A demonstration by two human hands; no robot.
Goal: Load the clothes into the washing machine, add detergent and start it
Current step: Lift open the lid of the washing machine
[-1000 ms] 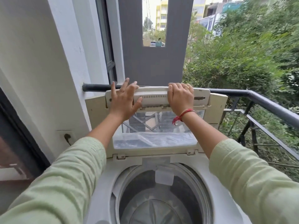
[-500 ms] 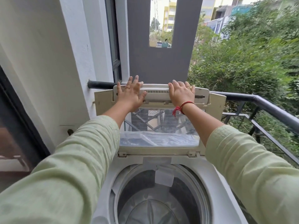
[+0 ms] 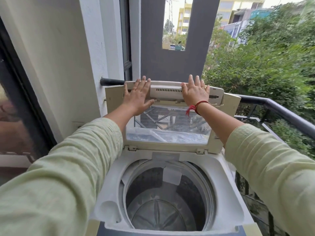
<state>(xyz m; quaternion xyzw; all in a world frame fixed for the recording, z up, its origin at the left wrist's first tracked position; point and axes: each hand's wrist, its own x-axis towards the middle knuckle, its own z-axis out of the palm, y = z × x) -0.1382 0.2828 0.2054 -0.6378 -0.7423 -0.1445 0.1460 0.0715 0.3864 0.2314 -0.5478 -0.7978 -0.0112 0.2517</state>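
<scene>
Standing at the washing machine (image 3: 109, 193) on a narrow balcony, I have a white wall (image 3: 56, 65) close on my left and a dark railing (image 3: 281, 113) close on my right, with trees beyond it, so the only free room is straight ahead and down into the drum (image 3: 167, 206). The drum mouth is wide open and unblocked below my arms; I can see only its bare metal floor. The lid (image 3: 168, 133) stands folded upright at the back of the machine, its clear lower panel facing me and its cream upper panel against the rail behind. Both my arms are stretched forward and nearly straight, green sleeves (image 3: 68, 167) pushed partway up the forearms. My left hand (image 3: 138, 96) lies flat on the upper left part of the lid, fingers spread and pointing up, gripping nothing. My right hand (image 3: 196, 94) presses flat on the upper right part beside the row of vent slots (image 3: 168, 90), fingers also extended and loose, a red thread (image 3: 196, 106) around the wrist. The two hands are well apart.
</scene>
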